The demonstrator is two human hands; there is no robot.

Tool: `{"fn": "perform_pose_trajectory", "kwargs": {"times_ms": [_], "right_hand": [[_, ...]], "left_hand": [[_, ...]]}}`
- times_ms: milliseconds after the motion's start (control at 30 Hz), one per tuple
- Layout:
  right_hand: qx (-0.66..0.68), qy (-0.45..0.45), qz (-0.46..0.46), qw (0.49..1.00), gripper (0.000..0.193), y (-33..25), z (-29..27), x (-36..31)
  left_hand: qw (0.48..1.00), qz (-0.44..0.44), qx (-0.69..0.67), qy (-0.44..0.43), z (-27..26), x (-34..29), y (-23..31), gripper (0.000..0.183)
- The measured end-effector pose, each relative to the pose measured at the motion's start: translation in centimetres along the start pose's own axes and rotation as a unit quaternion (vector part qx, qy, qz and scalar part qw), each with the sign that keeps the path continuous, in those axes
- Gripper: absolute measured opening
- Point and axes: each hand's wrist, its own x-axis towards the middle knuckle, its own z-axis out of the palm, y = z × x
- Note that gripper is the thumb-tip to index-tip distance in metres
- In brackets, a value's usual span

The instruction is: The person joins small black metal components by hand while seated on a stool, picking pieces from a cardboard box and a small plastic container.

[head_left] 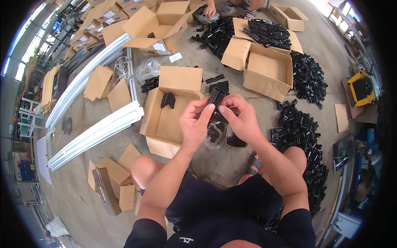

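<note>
Both my hands meet in front of me around a black plastic fitting [216, 96], a short glossy piece with a hollow look. My left hand [197, 120] grips its left side with thumb and fingers, and my right hand [238, 113] pinches its right side. Below the hands, clear plastic bags [214, 135] with dark contents rest on the floor, partly covered by my right hand. Left of my left hand stands an open cardboard box [159, 120], in which a small row of black fittings [168, 100] lies. More black fittings [219, 87] lie just beyond my fingers.
Large heaps of black fittings [300, 140] spread along my right. An open box [269, 72] stands ahead on the right, another [153, 29] ahead on the left. White metal profiles [97, 134] lie on the left. Another person's hand [210, 11] is at a far heap.
</note>
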Motion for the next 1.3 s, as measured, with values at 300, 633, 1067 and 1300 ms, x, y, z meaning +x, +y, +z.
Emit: {"fn": "perform_pose_trajectory", "kwargs": {"times_ms": [300, 633, 1067, 1300], "right_hand": [[-0.011, 0.001, -0.023, 1.000, 0.010, 0.9, 0.2, 0.0], [-0.041, 0.001, -0.026, 0.999, 0.014, -0.8, -0.2, 0.0], [-0.037, -0.001, -0.036, 0.999, 0.015, -0.7, -0.2, -0.3], [-0.031, 0.009, -0.033, 0.999, 0.013, -0.6, -0.2, -0.5]], "left_hand": [[1.000, -0.005, 0.002, 0.005, 0.1, 0.0, 0.0, 0.020], [0.999, 0.024, 0.035, 0.003, 0.6, 0.0, 0.0, 0.016], [0.999, 0.024, 0.023, -0.001, 0.6, -0.3, 0.2, 0.018], [0.999, 0.020, 0.032, 0.007, 0.9, -0.5, 0.2, 0.019]]}}
